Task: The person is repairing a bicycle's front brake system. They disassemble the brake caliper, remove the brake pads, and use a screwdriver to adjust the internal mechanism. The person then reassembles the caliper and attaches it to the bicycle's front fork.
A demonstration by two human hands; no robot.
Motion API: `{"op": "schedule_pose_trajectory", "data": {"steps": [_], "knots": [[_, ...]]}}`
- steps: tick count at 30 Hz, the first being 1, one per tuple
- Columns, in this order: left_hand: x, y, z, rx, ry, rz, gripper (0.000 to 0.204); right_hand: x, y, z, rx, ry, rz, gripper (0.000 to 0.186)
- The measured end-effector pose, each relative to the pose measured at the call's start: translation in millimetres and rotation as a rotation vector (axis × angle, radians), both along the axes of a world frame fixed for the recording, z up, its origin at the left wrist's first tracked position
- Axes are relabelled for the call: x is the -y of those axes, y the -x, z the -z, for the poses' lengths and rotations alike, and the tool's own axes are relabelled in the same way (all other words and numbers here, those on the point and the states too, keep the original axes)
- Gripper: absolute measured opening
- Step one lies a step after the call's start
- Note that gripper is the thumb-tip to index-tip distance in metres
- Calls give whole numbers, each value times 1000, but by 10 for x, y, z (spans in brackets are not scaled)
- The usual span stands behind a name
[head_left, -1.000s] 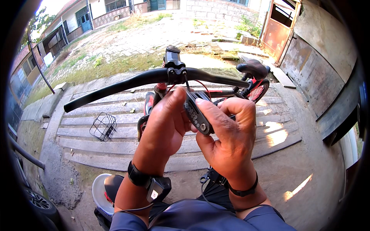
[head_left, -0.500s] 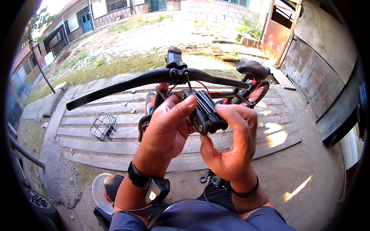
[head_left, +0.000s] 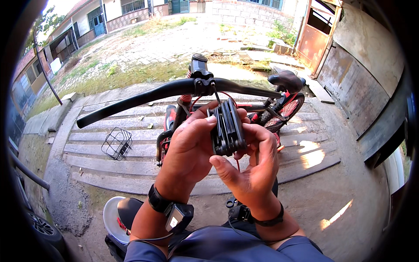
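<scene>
Between my hands, in front of the handlebar, is a black folding multi-tool [head_left: 228, 126] with its blades stacked together. One thin hex key [head_left: 215, 92] sticks up from it and reaches the bolts of the stem clamp [head_left: 203, 86]; whether its tip sits in a bolt is too small to tell. My left hand [head_left: 190, 146] grips the tool's left side, thumb on its edge. Against the right side rest the curled fingers of my right hand [head_left: 251, 168], its thumb just below the tool's lower end. The black handlebar [head_left: 139, 102] spans the view behind them.
The bicycle's saddle [head_left: 286, 81] and rear wheel [head_left: 291, 111] are at the right. A black wire basket [head_left: 117, 144] lies on the concrete strips [head_left: 109, 168] at left. Near my left forearm stands a white bucket [head_left: 111, 218]. A car wheel [head_left: 41, 225] shows at lower left.
The multi-tool has swung from a slant toward the lower right to nearly upright. My right hand has shifted left with it, its fingers now curled by the tool's right side.
</scene>
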State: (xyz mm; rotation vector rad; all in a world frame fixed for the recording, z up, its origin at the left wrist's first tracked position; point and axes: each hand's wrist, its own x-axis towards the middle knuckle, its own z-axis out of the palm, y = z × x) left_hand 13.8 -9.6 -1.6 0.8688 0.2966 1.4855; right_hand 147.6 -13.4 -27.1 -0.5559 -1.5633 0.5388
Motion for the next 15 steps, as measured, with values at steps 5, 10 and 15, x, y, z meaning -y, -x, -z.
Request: {"op": "schedule_pose_trajectory", "data": {"steps": [5,10,15], "knots": [[-18,25,45,98,37,141,42,-31,10,-36,82,-219,133,62],[-74,-23,202,101,10,24,60,-9,-42,-42,271,-428,274,52],[-50,6,132,-16,-17,13,50,-56,-80,-62,344,-544,241,42]]}}
